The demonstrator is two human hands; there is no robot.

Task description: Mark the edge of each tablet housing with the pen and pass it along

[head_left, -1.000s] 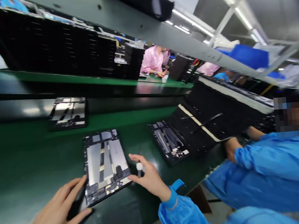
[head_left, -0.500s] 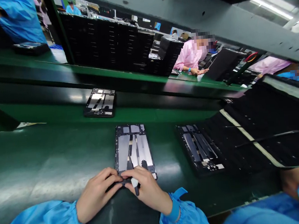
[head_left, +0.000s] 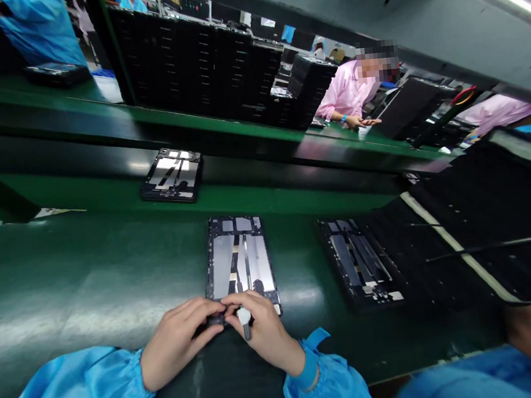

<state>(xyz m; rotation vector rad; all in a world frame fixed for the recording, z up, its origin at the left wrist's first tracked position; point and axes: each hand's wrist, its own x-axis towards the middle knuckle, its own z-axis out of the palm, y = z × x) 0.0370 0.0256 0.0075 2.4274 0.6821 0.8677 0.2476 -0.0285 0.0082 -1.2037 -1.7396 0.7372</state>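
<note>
An opened tablet (head_left: 220,265), its pale battery panels and dark flex cables showing, lies flat on the green bench in front of me. My left hand (head_left: 182,336) is at its near left corner, thumb and fingertips closed around a small dark part (head_left: 216,320). Whether that part is joined to the tablet, I cannot tell. My right hand (head_left: 262,326) meets the left fingertips over the tablet's near edge. Held in the right hand is a slim grey tool with a white section (head_left: 244,316); its lower end sticks out by the palm.
Another opened tablet (head_left: 359,259) lies to the right, beside a black padded sheet (head_left: 491,222). A third tablet (head_left: 173,176) rests farther back on the left. Tall black stacks (head_left: 198,68) stand behind a ledge. Co-workers (head_left: 351,89) are across the bench and at its sides.
The camera view has shifted slightly. My hands remain at the tablet's near edge, the right fingertips a little more raised, and the small dark part shows more clearly.
</note>
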